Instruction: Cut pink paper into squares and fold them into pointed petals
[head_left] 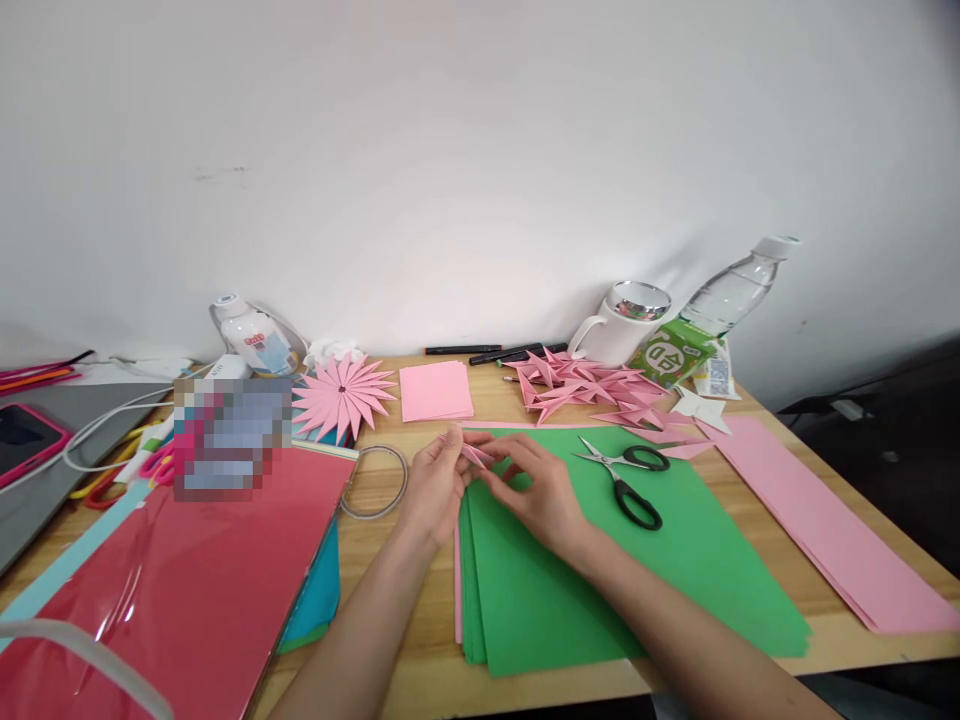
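Between my two hands is a small folded piece of pink paper [474, 456], held above the far left corner of the green paper stack [600, 580]. My left hand [439, 480] pinches it from the left, thumb on top. The fingers of my right hand [536, 490] close on its right side. Open scissors [626, 475] with black handles lie on the green paper, right of my right hand. Behind my hands sits a stack of pink paper squares [436, 390]. A pink pointed paper star [343, 392] lies to its left, and a heap of folded pink pieces [585, 385] to its right.
At the back stand a white mug [622, 325], a green box [675, 350], a leaning water bottle [742, 285] and a white bottle [255, 335]. Pink strips [832, 530] lie right. Red paper in a sleeve [210, 570] and a metal ring [375, 482] lie left.
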